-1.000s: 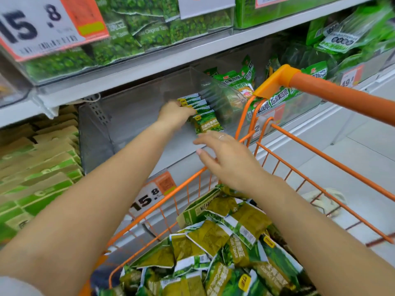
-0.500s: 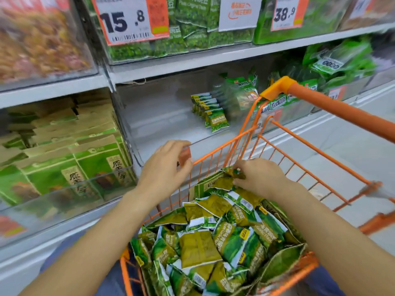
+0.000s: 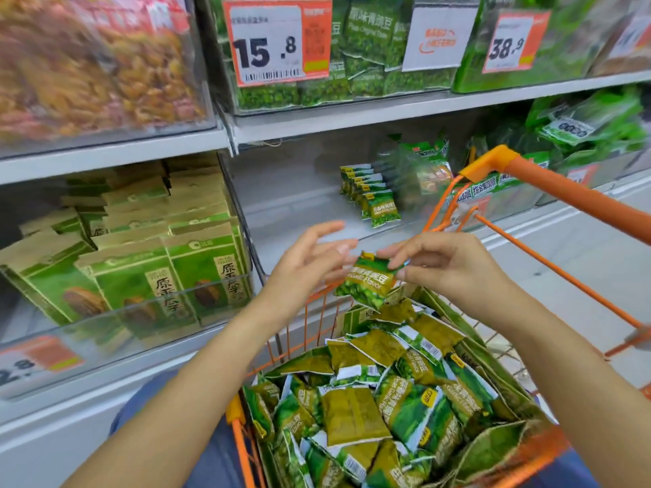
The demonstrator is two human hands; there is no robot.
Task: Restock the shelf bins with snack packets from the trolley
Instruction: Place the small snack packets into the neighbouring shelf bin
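now that both hands have come back from the shelf, the right hand (image 3: 454, 272) pinches a fresh snack packet (image 3: 370, 281) above the trolley's (image 3: 570, 195) front edge; the left hand (image 3: 310, 265) hovers open beside it; the bin (image 3: 299, 209) awaits another packet.

Both forearms extended, left hand (image 3: 310, 262) fingers spread, right hand (image 3: 444, 265) fingertips pinching

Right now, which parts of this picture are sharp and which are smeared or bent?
Head view: the 15.8 price tag and the packet pinched in the right hand read fairly clearly; the top-left bin is badly smeared, and the left hand is slightly blurred; the shelf edge slants and the trolley handle looks stretched by the wide lens.
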